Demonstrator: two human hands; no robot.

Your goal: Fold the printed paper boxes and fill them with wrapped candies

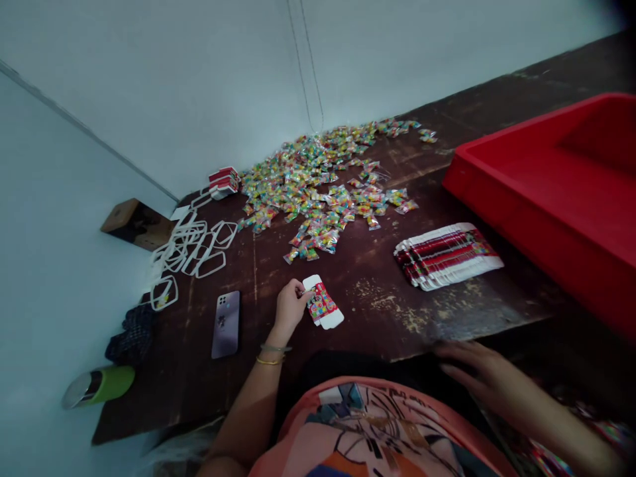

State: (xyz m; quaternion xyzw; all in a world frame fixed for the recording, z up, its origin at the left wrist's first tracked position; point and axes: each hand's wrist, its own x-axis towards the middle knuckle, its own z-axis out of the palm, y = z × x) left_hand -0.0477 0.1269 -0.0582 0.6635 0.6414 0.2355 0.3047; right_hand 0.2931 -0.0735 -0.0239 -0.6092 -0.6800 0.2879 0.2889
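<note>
Fingers, left hand (291, 306): thumb and fingertips closed on the left edge of a flat printed carton (324, 306).
Fingers, right hand (477, 366): extended and slightly parted, blurred, by the front edge of the brown table (278, 258); contact cannot be told.
Carton position: over the table's near part, between the phone (226, 326) and the stacked cartons (447, 255).
Wrapped sweets (318, 175): loose heap beyond the carton, reaching the wall.
Red tray (497, 137): right of the stacked cartons.
White loops (211, 265): jumbled, left of the sweets.

left hand (291, 305) pinching, right hand (474, 368) outstretched
</note>
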